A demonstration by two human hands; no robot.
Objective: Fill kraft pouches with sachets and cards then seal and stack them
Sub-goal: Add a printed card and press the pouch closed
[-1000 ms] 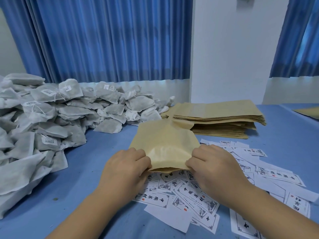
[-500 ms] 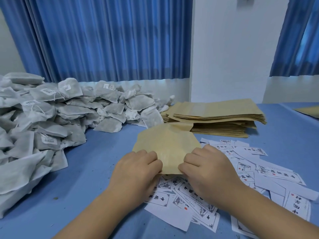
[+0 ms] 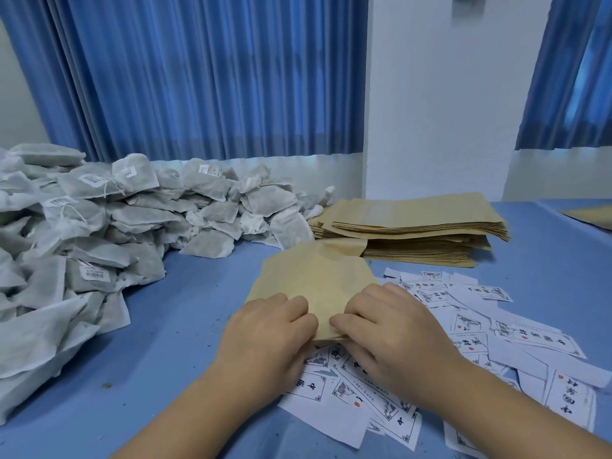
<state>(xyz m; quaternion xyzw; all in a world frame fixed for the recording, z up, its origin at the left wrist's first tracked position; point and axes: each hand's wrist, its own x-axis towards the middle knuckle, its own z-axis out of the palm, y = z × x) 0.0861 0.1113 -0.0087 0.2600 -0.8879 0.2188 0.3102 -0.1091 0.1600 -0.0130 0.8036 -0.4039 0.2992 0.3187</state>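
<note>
Head view: at lower centre, the left hand (image 3: 268,329) and right hand (image 3: 390,326) pinch the near edge of a kraft pouch (image 3: 314,279), fingers (image 3: 299,309) curled and clamped on it. The pouch sits above scattered cards (image 3: 480,326) on the blue desk (image 3: 185,326). Sachets (image 3: 99,226) are heaped at left, and a pouch stack (image 3: 414,226) lies right of centre.
</note>
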